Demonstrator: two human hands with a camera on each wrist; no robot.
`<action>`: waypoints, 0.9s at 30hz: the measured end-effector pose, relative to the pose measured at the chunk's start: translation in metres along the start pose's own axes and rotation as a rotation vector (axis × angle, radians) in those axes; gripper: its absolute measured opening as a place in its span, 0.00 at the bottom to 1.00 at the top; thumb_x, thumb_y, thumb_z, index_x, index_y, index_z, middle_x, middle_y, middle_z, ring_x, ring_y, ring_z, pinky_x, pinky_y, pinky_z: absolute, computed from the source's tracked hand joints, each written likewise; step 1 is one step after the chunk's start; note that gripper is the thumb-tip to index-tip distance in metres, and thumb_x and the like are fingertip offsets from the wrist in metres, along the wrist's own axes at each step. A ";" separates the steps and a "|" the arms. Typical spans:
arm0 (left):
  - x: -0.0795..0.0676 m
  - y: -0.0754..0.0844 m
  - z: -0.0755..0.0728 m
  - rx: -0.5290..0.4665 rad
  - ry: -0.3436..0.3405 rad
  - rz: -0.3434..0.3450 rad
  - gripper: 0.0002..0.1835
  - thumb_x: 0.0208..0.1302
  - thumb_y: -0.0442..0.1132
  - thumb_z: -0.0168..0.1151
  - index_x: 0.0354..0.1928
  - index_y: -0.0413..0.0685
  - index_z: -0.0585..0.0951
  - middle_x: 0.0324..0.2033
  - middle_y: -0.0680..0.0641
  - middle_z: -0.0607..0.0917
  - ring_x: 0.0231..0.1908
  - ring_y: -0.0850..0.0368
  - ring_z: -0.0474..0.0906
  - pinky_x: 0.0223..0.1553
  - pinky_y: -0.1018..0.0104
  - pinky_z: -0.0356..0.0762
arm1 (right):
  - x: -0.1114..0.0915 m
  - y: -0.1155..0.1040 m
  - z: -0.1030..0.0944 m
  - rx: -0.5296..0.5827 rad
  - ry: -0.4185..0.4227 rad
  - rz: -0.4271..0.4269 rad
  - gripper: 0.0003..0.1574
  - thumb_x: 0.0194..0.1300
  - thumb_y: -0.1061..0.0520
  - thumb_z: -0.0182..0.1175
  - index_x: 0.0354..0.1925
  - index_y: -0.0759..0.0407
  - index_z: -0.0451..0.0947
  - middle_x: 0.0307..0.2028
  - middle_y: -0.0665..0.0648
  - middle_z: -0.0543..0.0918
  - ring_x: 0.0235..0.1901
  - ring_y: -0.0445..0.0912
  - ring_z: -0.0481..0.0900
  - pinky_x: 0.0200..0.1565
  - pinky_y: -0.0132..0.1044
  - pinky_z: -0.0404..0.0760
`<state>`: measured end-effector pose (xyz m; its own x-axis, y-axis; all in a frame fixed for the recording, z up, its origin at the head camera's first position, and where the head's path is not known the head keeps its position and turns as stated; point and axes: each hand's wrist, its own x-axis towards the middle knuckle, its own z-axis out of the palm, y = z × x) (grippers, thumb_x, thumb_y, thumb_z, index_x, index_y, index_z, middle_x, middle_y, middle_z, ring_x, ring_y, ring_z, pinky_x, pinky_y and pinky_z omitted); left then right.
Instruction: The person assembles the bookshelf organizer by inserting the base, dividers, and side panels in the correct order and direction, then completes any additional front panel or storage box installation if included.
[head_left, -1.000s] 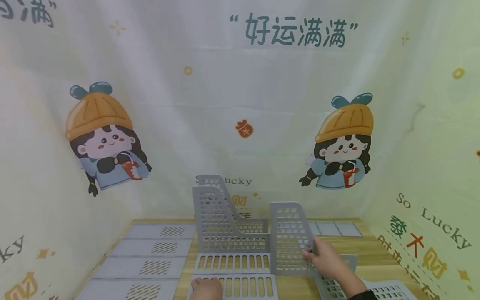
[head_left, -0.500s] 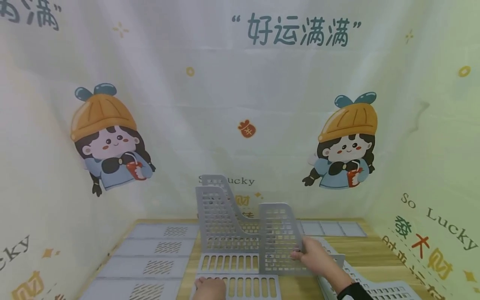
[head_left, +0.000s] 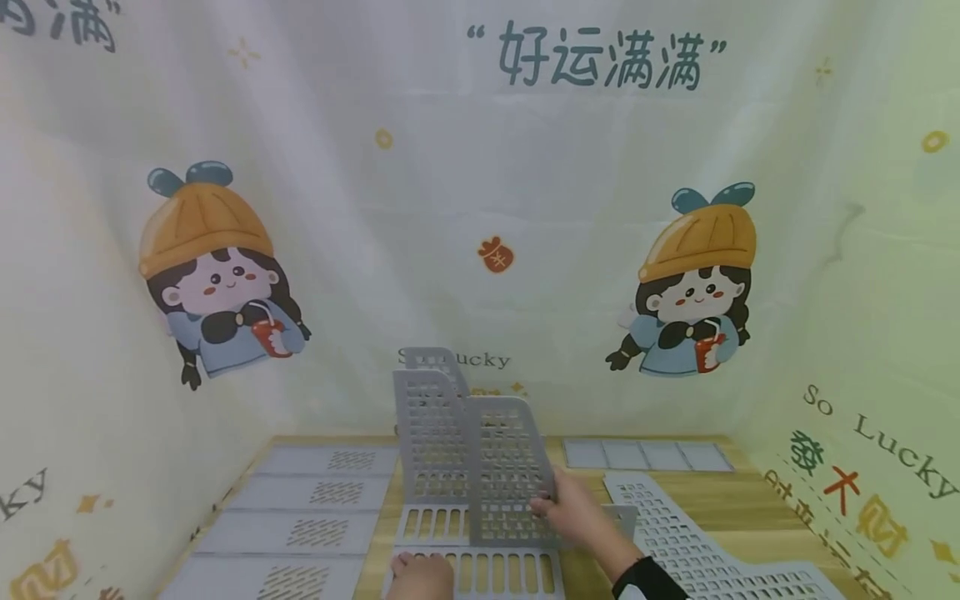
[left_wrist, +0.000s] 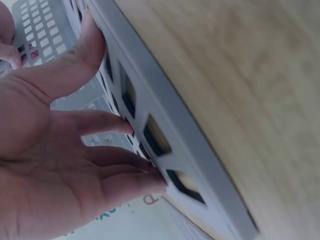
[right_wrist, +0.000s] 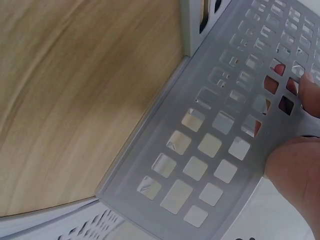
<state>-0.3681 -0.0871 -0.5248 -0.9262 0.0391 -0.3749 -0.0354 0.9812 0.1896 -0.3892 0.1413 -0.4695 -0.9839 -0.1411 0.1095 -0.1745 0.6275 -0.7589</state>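
Observation:
My right hand grips the edge of an upright grey perforated file-holder panel, thumb on its near face. In the right wrist view, that panel stands against the end of a slotted piece. My left hand rests on the slotted base panel, which lies at the front. The left wrist view shows the extended fingers touching its slots and the thumb near its edge. Behind, two more perforated panels stand upright: a nearer one and a farther one. The gripped panel hides part of them.
Several flat grey panels with slanted slots lie in a row on the left of the wooden table. One perforated panel lies flat at right. A strip of pale panels lies at the back. Printed cloth encloses the table.
My right hand has moved left with the perforated panel, which now overlaps the standing panels more. The flat panel at right is more exposed. My left hand stays on the slotted base.

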 end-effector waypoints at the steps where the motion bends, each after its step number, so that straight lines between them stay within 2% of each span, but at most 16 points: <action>1: -0.007 0.001 -0.004 -0.007 0.005 0.000 0.26 0.72 0.35 0.66 0.67 0.30 0.77 0.66 0.27 0.80 0.74 0.21 0.67 0.80 0.31 0.57 | 0.000 -0.002 0.001 0.000 0.002 -0.007 0.30 0.70 0.63 0.68 0.68 0.63 0.75 0.53 0.61 0.90 0.54 0.55 0.88 0.60 0.61 0.84; 3: -0.007 0.000 -0.004 -0.002 0.026 -0.008 0.27 0.71 0.35 0.67 0.68 0.29 0.77 0.66 0.27 0.80 0.74 0.20 0.67 0.80 0.31 0.56 | 0.001 -0.004 0.003 0.001 -0.001 -0.031 0.28 0.70 0.63 0.68 0.66 0.63 0.76 0.51 0.60 0.91 0.52 0.55 0.88 0.59 0.61 0.84; 8: 0.022 -0.005 0.012 -0.003 0.030 -0.042 0.30 0.69 0.39 0.70 0.67 0.29 0.77 0.66 0.25 0.80 0.74 0.19 0.65 0.81 0.29 0.52 | 0.001 -0.010 0.012 -0.008 -0.011 -0.070 0.25 0.69 0.64 0.68 0.63 0.64 0.78 0.50 0.61 0.91 0.53 0.58 0.88 0.59 0.62 0.83; 11: 0.033 -0.009 0.020 0.000 0.025 -0.029 0.29 0.70 0.40 0.70 0.67 0.30 0.78 0.66 0.25 0.80 0.74 0.19 0.65 0.80 0.28 0.53 | 0.003 -0.015 0.020 -0.017 -0.015 -0.067 0.27 0.70 0.63 0.68 0.65 0.64 0.77 0.52 0.63 0.90 0.55 0.59 0.88 0.60 0.63 0.83; 15: 0.036 -0.014 0.024 -0.004 0.037 -0.005 0.28 0.70 0.40 0.70 0.66 0.31 0.79 0.64 0.25 0.81 0.72 0.18 0.67 0.78 0.26 0.55 | 0.006 -0.025 0.031 -0.031 -0.015 -0.045 0.27 0.70 0.62 0.68 0.65 0.64 0.77 0.54 0.64 0.90 0.57 0.61 0.87 0.61 0.64 0.82; 19: 0.037 -0.017 0.025 -0.006 0.080 0.002 0.31 0.64 0.41 0.75 0.63 0.29 0.80 0.62 0.24 0.83 0.70 0.17 0.69 0.77 0.24 0.56 | 0.009 -0.038 0.041 -0.029 -0.033 -0.070 0.23 0.70 0.62 0.68 0.61 0.65 0.79 0.52 0.66 0.90 0.56 0.63 0.87 0.58 0.64 0.83; 23: 0.041 -0.021 0.031 -0.010 0.121 0.015 0.29 0.63 0.40 0.74 0.61 0.27 0.81 0.59 0.23 0.84 0.68 0.16 0.71 0.75 0.22 0.58 | 0.010 -0.049 0.052 0.006 -0.077 -0.091 0.24 0.72 0.62 0.67 0.63 0.66 0.77 0.52 0.68 0.89 0.56 0.64 0.87 0.58 0.64 0.83; 27: 0.051 -0.024 0.038 -0.013 0.111 0.025 0.27 0.64 0.39 0.72 0.61 0.28 0.81 0.59 0.23 0.83 0.68 0.16 0.71 0.74 0.21 0.59 | 0.010 -0.059 0.062 0.030 -0.089 -0.081 0.27 0.73 0.60 0.67 0.65 0.69 0.74 0.53 0.69 0.88 0.57 0.65 0.86 0.61 0.66 0.82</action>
<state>-0.3999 -0.1016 -0.5834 -0.9627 0.0412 -0.2674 -0.0163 0.9777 0.2093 -0.3863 0.0548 -0.4633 -0.9590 -0.2591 0.1150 -0.2512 0.5883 -0.7686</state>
